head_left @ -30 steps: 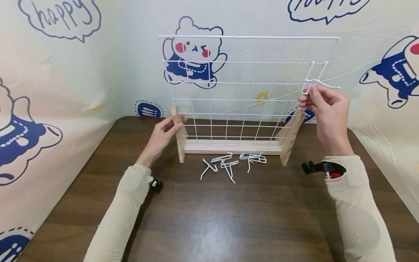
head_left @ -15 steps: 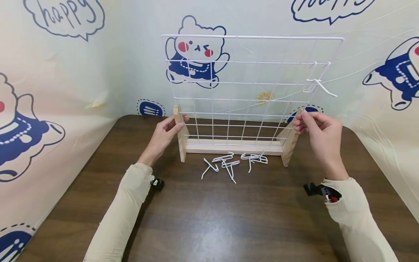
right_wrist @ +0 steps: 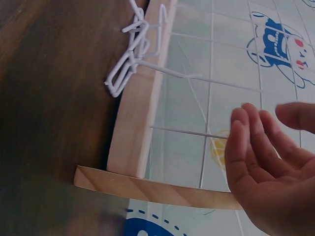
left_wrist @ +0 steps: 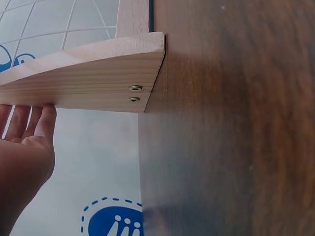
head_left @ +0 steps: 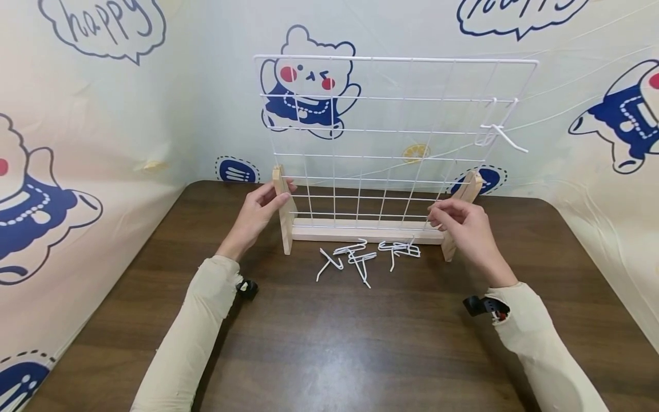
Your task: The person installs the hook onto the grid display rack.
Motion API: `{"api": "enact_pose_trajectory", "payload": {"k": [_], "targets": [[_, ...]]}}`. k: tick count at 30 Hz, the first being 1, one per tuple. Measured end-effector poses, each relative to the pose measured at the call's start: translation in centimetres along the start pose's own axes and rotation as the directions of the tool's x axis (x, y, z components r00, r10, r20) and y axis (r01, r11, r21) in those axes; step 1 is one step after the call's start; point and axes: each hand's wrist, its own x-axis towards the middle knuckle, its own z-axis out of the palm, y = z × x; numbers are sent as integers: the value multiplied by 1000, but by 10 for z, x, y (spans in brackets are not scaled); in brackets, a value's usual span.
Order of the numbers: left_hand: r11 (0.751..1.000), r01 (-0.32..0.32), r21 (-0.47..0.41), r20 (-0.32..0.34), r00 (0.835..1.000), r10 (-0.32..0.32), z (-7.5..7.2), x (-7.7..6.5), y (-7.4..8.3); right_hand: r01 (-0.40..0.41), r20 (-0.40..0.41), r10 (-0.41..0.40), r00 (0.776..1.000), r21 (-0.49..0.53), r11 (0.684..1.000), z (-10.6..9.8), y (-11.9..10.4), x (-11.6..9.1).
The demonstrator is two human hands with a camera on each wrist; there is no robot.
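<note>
Right now I'm watching a person working with both hands at a white wire grid [head_left: 370, 156], which is rising above a dark wooden table [head_left: 334, 343] between two pale wooden supports. The left hand [head_left: 254, 210] is gripping the left support [head_left: 286, 229], beside the grid's left edge, its thumb lying across the near edge and its fingers reaching behind. From the left wrist, two metal bolts [left_wrist: 135, 88] are showing low on that support's outer face. The right hand [head_left: 467, 233] is hovering in front of the grid's lower right corner, near the right support [head_left: 469, 190]; its fingers are bending loosely, and from the right wrist the thumb is standing apart from the fingertips. One white hook [head_left: 495, 126] is hanging at the grid's upper right, its prong jutting out past the side wire. More loose hooks [head_left: 364, 257] are lying in two small clusters in front of the grid, just before the crossbar [head_left: 370, 233] running along its foot. Behind the grid, a pale backdrop [head_left: 180, 114] is showing cartoon bears and the word "happy".
</note>
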Motion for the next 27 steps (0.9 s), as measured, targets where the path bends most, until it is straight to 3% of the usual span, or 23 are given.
{"api": "enact_pose_trajectory", "payload": {"k": [9,27], "targets": [[1000,-15,-11,-1,1000,15,0,-1,0,43,130,-23,991,-158,986,17,15,1],[1000,-24,-20,-7,1000,24,2,1,1,86,328,-6,945,-228,970,28,28,0]]}}
